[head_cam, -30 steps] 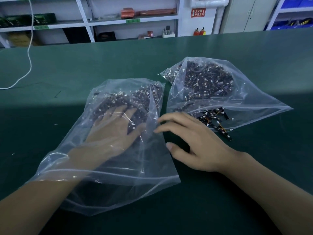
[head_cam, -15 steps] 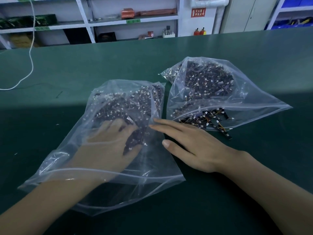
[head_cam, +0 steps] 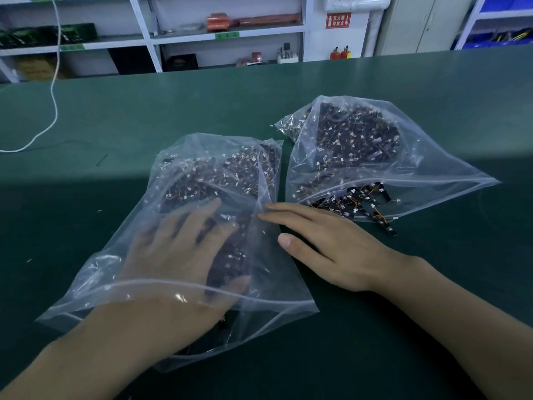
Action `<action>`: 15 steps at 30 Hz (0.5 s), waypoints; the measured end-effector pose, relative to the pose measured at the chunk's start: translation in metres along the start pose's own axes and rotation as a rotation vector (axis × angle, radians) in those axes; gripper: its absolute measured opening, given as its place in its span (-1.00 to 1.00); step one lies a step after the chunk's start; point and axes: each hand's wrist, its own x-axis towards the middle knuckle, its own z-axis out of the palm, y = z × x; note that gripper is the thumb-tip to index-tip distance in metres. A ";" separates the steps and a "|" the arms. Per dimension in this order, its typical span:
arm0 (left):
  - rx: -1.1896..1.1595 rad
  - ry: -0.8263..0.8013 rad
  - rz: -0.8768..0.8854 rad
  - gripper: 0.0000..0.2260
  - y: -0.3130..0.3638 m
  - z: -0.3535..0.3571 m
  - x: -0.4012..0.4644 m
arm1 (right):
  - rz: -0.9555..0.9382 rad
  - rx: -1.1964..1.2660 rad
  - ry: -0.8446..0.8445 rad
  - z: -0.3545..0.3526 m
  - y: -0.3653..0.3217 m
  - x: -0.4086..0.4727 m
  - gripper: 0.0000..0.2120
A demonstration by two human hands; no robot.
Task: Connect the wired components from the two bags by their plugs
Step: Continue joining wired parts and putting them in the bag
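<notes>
A red sign [head_cam: 338, 20] with white Chinese characters and a down arrow hangs on the far wall.

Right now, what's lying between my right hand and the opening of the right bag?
In the head view, wired components spill out of the right bag onto the green table, just beyond the right hand.

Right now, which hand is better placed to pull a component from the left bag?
Left hand: it is inside the left bag on the wired components. Right hand lies flat outside.
</notes>
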 end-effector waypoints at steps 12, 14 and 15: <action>-0.248 -0.010 -0.014 -0.21 -0.003 0.046 0.033 | -0.026 0.030 0.096 0.001 0.001 -0.001 -0.49; -0.240 -0.016 -0.024 -0.20 -0.003 0.046 0.042 | -0.023 0.028 0.105 0.001 0.001 -0.001 -0.49; -0.227 -0.027 -0.022 -0.22 -0.003 0.046 0.047 | -0.023 0.017 0.112 0.001 0.002 -0.002 -0.50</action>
